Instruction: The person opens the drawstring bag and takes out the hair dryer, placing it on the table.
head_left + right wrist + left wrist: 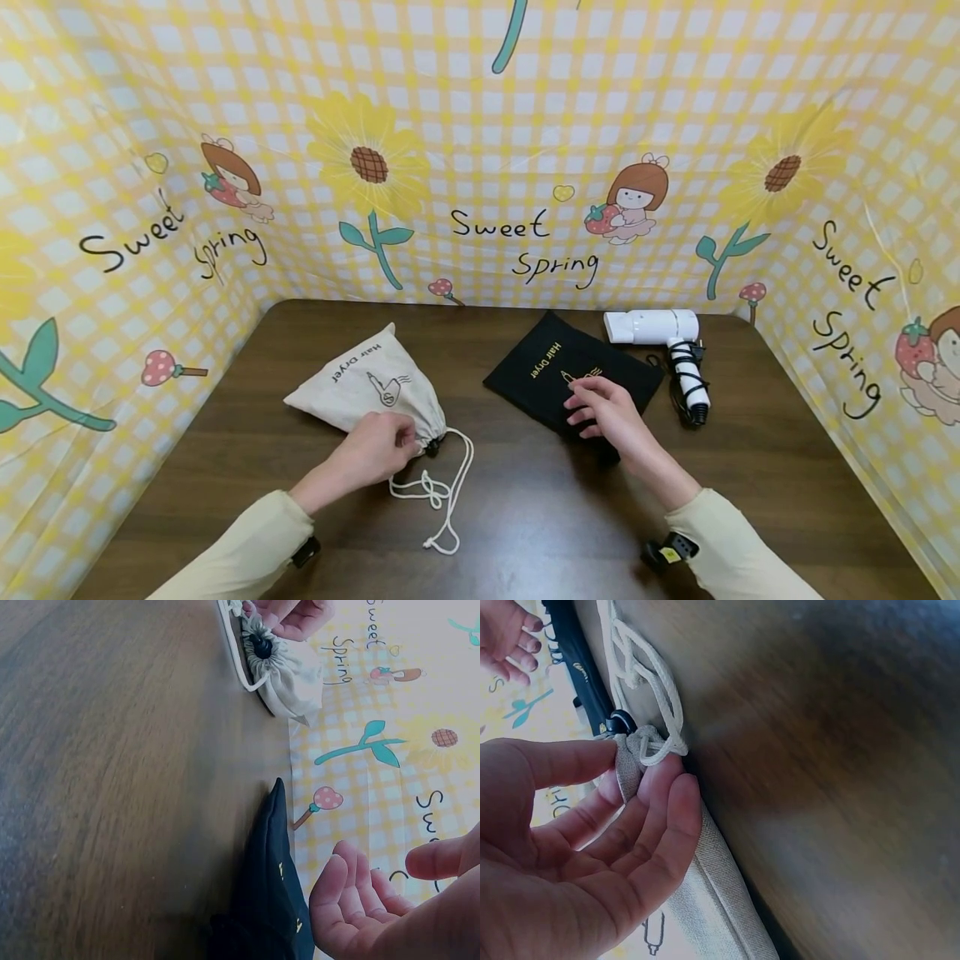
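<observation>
A beige drawstring bag printed "Hair Dryer" lies on the left of the table, its gathered mouth toward me. My left hand pinches the fabric at that mouth between thumb and fingers, beside the black cord lock. White drawstring cord trails loosely over the wood. Above a black drawstring bag, also lettered "Hair Dryer", hovers my right hand. Its fingers are loosely bent, with nothing between them in the right wrist view.
A white hair dryer lies at the back right, its black cable wound round the handle. The brown table is enclosed at the back and sides by a yellow checked cloth with printed flowers.
</observation>
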`<state>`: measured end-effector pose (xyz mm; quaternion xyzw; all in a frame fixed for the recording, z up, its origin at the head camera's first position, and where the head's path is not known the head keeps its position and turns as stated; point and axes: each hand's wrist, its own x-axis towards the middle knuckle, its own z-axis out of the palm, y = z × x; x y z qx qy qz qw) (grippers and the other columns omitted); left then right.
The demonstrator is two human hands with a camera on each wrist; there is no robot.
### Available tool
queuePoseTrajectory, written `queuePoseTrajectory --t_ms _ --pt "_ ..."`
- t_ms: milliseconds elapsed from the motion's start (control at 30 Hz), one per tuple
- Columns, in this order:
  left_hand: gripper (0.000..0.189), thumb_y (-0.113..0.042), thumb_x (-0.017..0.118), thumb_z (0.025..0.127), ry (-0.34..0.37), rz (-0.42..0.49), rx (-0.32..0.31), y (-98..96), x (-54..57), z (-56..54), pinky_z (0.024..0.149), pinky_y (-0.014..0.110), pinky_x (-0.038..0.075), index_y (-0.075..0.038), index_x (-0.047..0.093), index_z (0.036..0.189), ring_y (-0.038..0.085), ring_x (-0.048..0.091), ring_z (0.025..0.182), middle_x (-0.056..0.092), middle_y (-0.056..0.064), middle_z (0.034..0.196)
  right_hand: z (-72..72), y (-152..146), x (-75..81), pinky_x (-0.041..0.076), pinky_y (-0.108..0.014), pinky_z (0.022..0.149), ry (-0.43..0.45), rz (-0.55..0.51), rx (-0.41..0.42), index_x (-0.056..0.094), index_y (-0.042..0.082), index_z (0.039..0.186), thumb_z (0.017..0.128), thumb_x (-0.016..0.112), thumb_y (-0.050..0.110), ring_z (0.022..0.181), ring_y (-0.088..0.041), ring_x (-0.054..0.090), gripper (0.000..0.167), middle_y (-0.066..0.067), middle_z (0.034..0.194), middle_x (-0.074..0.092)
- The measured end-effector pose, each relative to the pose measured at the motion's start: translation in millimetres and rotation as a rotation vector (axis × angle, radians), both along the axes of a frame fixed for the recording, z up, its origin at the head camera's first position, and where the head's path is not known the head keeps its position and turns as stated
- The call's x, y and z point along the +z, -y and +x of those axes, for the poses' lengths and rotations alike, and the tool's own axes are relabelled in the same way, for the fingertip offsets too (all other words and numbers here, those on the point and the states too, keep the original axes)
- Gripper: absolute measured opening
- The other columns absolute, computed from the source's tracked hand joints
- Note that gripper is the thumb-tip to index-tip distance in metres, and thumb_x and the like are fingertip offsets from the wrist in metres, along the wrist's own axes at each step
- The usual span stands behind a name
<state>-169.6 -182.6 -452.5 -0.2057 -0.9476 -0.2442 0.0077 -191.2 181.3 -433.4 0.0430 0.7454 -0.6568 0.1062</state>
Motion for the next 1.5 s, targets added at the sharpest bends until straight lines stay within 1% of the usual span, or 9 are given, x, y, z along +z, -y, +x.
queuePoseTrajectory --t_ms 233,333,600,833,1000,1133,1267,1367,1500 --pt "0.033 -0.008 0.079 0.087 0.014 0.003 0.012 -0.8 -2.4 0.7 0.063 0.033 0.043 -0.020 0.056 0.068 0.011 0.049 0.063 0.049 -0.010 0.064 -1.9 6.6 -2.7 0.056 -0.032 0.071 -0.015 0.014 0.006 0.060 -0.002 0.129 0.110 0.055 0.018 0.091 -0.027 0.068 0.028 -0.019 0.108 0.070" --pt "0.032 -0.007 0.079 0.089 0.022 0.014 0.023 -3.9 -1.1 0.4 0.063 0.033 0.043 -0.019 0.055 0.070 0.011 0.049 0.063 0.049 -0.009 0.064 -2.6 8.4 -2.5 0.055 -0.034 0.077 -0.031 0.057 0.013 0.061 -0.003 0.129 0.109 0.057 0.019 0.096 -0.029 0.069 0.029 -0.021 0.110 0.071" --pt "0.019 -0.003 0.078 0.089 0.100 0.147 0.044 -1.9 1.8 5.3 0.062 0.030 0.045 -0.012 0.062 0.084 0.008 0.051 0.064 0.055 -0.006 0.070 -8.4 27.4 -0.5 0.051 -0.046 0.098 -0.056 0.089 0.068 0.060 -0.005 0.131 0.107 0.062 0.021 0.109 -0.035 0.068 0.036 -0.019 0.117 0.071" --pt "0.022 -0.005 0.072 0.096 0.318 0.315 0.202 3.8 5.4 22.2 0.055 0.032 0.050 -0.002 0.050 0.097 0.017 0.061 0.057 0.065 0.004 0.067 -14.2 50.2 -7.8 0.050 -0.051 0.103 -0.025 0.040 0.109 0.062 -0.007 0.128 0.105 0.063 0.018 0.112 -0.039 0.068 0.034 -0.022 0.119 0.071" --pt "0.021 -0.012 0.070 0.101 0.469 0.427 0.332 2.9 7.3 34.3 0.050 0.036 0.056 -0.001 0.051 0.099 0.022 0.067 0.060 0.068 0.009 0.075 -18.2 65.7 -13.7 0.052 -0.050 0.101 -0.010 0.027 0.156 0.065 -0.006 0.124 0.104 0.065 0.019 0.110 -0.038 0.069 0.032 -0.024 0.118 0.071" --pt "0.023 -0.015 0.065 0.103 0.627 0.625 0.375 1.9 7.8 37.8 0.049 0.029 0.052 0.005 0.055 0.106 0.021 0.069 0.064 0.070 0.014 0.091 -22.7 79.3 -18.5 0.054 -0.048 0.099 -0.001 0.016 0.202 0.065 -0.008 0.126 0.104 0.065 0.018 0.109 -0.038 0.070 0.034 -0.025 0.117 0.072" --pt "0.031 -0.017 0.059 0.107 0.774 0.796 0.413 1.5 8.6 38.2 0.051 0.025 0.050 0.009 0.054 0.123 0.018 0.069 0.066 0.068 0.020 0.106 -25.1 95.0 -20.9 0.055 -0.047 0.096 0.010 0.005 0.243 0.064 -0.009 0.127 0.104 0.066 0.017 0.106 -0.035 0.072 0.035 -0.025 0.117 0.073" --pt "0.035 -0.018 0.055 0.108 0.832 0.854 0.431 1.8 7.9 36.7 0.051 0.023 0.049 0.009 0.050 0.131 0.017 0.069 0.066 0.069 0.021 0.110 -26.6 106.7 -22.0 0.057 -0.045 0.093 0.012 -0.001 0.269 0.065 -0.010 0.125 0.104 0.065 0.015 0.103 -0.034 0.073 0.033 -0.026 0.116 0.073" --pt "0.032 -0.018 0.051 0.110 0.859 0.873 0.439 2.8 5.3 33.1 0.049 0.021 0.046 0.008 0.047 0.129 0.013 0.067 0.062 0.072 0.019 0.104 -28.5 120.4 -25.5 0.061 -0.039 0.080 0.035 -0.010 0.318 0.065 -0.011 0.123 0.103 0.064 0.012 0.098 -0.034 0.074 0.030 -0.025 0.113 0.073"
